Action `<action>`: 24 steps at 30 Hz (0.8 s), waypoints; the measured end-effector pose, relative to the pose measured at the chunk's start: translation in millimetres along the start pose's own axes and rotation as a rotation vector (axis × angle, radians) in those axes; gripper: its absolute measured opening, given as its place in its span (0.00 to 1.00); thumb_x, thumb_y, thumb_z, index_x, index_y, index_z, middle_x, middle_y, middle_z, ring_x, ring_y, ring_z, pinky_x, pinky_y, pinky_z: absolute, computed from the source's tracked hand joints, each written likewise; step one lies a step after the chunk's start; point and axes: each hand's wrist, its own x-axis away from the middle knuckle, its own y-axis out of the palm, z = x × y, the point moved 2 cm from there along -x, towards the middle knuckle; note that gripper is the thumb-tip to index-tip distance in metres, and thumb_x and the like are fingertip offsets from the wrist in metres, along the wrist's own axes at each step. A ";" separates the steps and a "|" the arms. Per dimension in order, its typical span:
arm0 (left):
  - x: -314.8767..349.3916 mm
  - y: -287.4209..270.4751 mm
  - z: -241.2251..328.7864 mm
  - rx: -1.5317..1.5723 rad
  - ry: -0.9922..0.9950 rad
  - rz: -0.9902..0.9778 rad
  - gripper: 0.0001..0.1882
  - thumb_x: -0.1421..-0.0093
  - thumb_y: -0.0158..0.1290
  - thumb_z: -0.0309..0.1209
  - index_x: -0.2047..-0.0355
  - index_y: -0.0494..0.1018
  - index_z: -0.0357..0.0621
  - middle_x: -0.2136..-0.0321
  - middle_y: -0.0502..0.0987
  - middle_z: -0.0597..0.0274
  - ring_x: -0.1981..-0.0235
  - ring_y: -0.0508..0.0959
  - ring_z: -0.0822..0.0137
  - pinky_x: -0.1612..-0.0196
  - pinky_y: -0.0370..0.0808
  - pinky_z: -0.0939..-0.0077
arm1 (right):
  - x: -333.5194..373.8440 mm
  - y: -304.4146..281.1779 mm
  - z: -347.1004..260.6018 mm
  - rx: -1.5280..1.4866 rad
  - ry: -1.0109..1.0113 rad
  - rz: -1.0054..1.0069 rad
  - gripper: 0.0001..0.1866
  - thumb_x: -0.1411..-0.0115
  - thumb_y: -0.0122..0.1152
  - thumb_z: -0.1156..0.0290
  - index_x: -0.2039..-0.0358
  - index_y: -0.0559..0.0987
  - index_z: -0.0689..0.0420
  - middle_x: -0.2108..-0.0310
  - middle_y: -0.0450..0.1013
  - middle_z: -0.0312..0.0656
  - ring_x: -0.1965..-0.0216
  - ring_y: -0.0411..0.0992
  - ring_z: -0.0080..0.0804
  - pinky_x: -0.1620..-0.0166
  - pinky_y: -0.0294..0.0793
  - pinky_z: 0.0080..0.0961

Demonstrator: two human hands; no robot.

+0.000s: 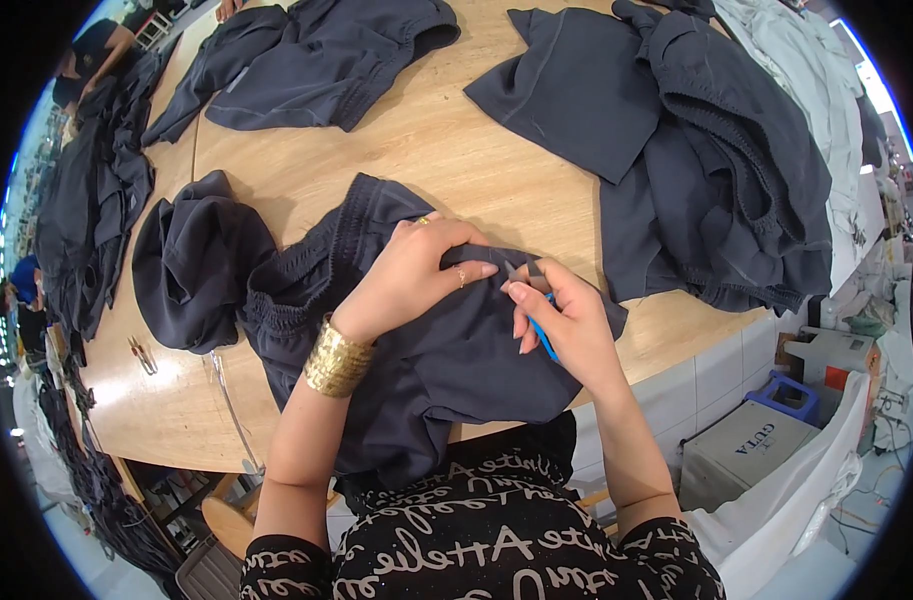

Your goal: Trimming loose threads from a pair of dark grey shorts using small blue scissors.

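Note:
Dark grey pants [406,370] with a gathered elastic waistband lie across the near edge of the table in front of me. My left hand [421,270] presses on them, its thumb and fingers closed on the cloth near a seam. In my right hand [566,310] is a pair of thread snips [538,322] with a blue handle. The blades point left over the fabric, close to my left thumb. Whether they touch a thread is too small to make out.
More dark garments lie at the far left [306,70], far right [716,150] and beside my work [201,265]. Another small pair of snips [141,355] rests on the wooden table [376,150]. A grey box [746,455] and a blue stool [784,397] stand at lower right.

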 end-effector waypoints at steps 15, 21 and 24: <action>39.1 -20.8 27.7 0.294 -0.034 0.167 0.11 0.51 0.64 0.27 0.67 0.76 0.40 0.73 0.77 0.61 0.71 0.73 0.62 0.52 0.66 0.70 | 28.2 21.4 -35.8 0.182 -0.078 -0.073 0.09 0.37 0.57 0.68 0.68 0.74 0.61 0.82 0.71 0.35 0.81 0.68 0.16 0.79 0.68 0.16; 40.9 -20.0 29.3 0.279 -0.018 0.176 0.11 0.51 0.64 0.27 0.67 0.76 0.40 0.72 0.78 0.61 0.71 0.73 0.63 0.52 0.66 0.71 | 28.7 21.7 -36.5 0.240 -0.073 -0.065 0.09 0.37 0.57 0.68 0.67 0.75 0.61 0.82 0.71 0.35 0.81 0.69 0.16 0.80 0.68 0.16; 41.9 -19.4 29.0 0.292 -0.025 0.189 0.11 0.51 0.64 0.27 0.68 0.76 0.40 0.72 0.78 0.62 0.70 0.72 0.64 0.56 0.67 0.72 | 29.6 23.7 -36.8 0.199 -0.089 -0.046 0.09 0.37 0.57 0.68 0.67 0.75 0.61 0.82 0.71 0.35 0.81 0.69 0.16 0.80 0.68 0.16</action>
